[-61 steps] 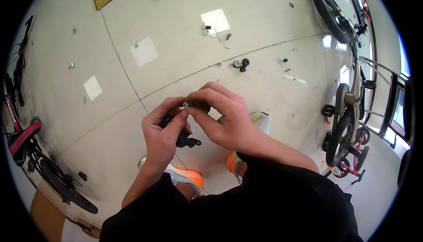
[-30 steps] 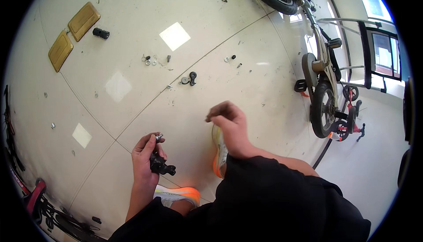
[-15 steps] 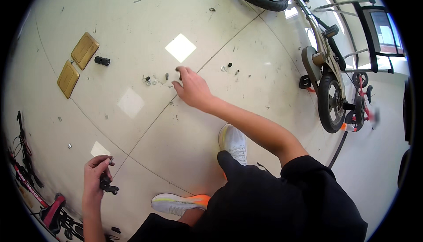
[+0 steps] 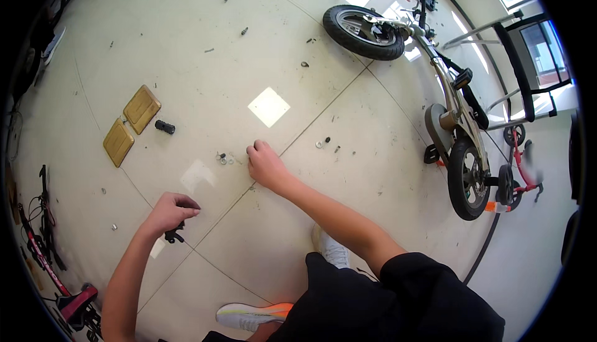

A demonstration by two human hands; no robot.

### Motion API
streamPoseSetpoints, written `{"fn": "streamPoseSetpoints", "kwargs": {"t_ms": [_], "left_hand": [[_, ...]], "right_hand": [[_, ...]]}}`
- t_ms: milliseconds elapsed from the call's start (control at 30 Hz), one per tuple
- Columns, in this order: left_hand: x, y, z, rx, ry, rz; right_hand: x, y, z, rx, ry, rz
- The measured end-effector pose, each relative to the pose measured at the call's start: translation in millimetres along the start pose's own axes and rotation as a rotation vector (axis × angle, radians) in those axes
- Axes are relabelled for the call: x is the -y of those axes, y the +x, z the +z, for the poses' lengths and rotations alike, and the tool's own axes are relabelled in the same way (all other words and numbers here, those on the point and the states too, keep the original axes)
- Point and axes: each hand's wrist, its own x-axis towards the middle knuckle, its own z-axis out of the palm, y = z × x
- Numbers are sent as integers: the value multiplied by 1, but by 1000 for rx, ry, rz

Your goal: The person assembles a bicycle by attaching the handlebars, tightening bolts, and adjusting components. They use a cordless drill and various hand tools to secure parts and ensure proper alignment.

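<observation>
My left hand (image 4: 168, 211) is low on the left, fingers closed around a small black metal part (image 4: 173, 235) held just above the tiled floor. My right hand (image 4: 264, 164) is stretched out to the floor, its fingers curled down beside a few small washers and nuts (image 4: 224, 158); whether it pinches one is hidden by the knuckles.
Two brown pads (image 4: 130, 124) and a short black cylinder (image 4: 165, 127) lie at left. More small parts (image 4: 326, 143) sit right of my hand. A small bicycle (image 4: 448, 118) stands at right, with a red one (image 4: 522, 174) behind. My shoes (image 4: 255, 314) are below.
The view has swung left and down. My right hand has reached further to the washers on the floor. My left hand still holds the black part, now nearer the middle.
</observation>
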Motion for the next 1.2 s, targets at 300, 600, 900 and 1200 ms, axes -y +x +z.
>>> {"fn": "streamPoseSetpoints", "kwargs": {"t_ms": [300,600,900,1200], "left_hand": [[45,20,35,120,-46,-128],[45,32,40,142,43,-50],[50,40,47,79,38,-5],[29,68,62,-270,322,193]], "right_hand": [[17,-27,-26,89,465,446],[19,-52,-32,360,1210,796],[-2,-32,-39,106,396,501],[-37,6,-50,-36,-161,-130]]}}
